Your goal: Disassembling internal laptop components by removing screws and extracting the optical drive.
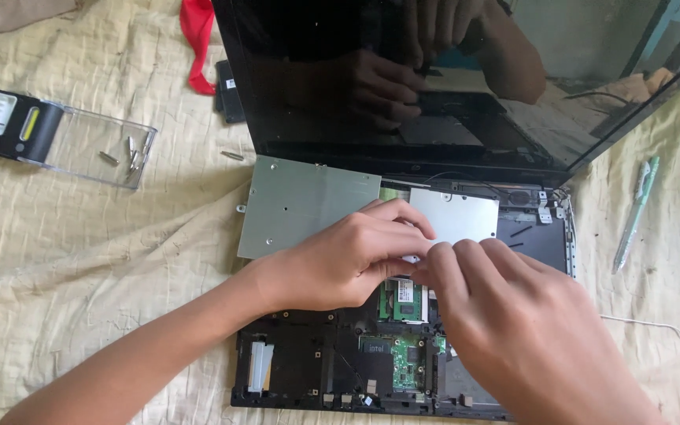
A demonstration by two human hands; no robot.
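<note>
Working over the opened laptop base [301,378], you have both hands meeting above its middle. Your left hand [340,260] curls in from the left, fingers bent and pressed toward a small white piece [412,257] at your fingertips; your right hand [513,315] comes in from the lower right with its fingers closed against the same spot. Whether either hand actually pinches the white piece, you cannot tell, since the fingers cover it.

Just beneath your hands sits the green memory module [404,297], and below it the green circuit board [403,362]. A grey metal plate [301,205] lies over the left rear of the base, touching a smaller silver plate [466,212] to its right. The dark laptop screen [434,79] stands open behind.

On the cream bedsheet [80,260], a clear plastic case [96,145] holds screws [131,153]; a loose screw [232,155] lies beside it. A pale green pen [635,212] rests at the right.
</note>
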